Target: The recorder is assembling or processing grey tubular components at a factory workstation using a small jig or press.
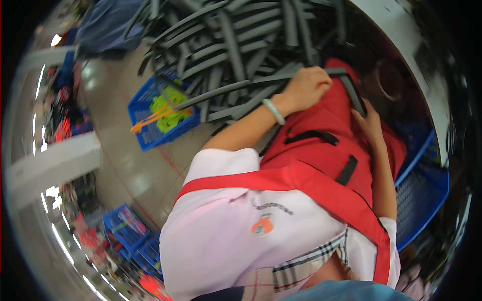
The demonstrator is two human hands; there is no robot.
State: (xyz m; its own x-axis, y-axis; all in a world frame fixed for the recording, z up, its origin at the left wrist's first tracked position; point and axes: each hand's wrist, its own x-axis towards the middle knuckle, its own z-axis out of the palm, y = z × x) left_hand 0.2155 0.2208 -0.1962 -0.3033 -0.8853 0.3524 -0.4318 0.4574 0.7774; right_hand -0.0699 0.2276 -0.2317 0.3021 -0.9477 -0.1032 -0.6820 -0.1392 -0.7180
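My left hand (309, 89), with a pale bracelet at the wrist, is closed on a long grey strip with dark edges (213, 95). The strip stretches left over a large pile of similar strips (231, 45). Past my left hand it bends sharply down over my red apron (311, 155) toward my right hand (370, 123). My right hand is curled at that lower end, its fingers partly hidden, and appears to grip the strip against the apron.
A blue basket (142, 138) with yellow-green pieces (170, 111) and an orange item (147, 122) stands on the floor, left of the pile. Another blue crate (424, 200) is close at my right. More blue crates (125, 226) stand at lower left. A pale table edge (406, 45) curves along the right.
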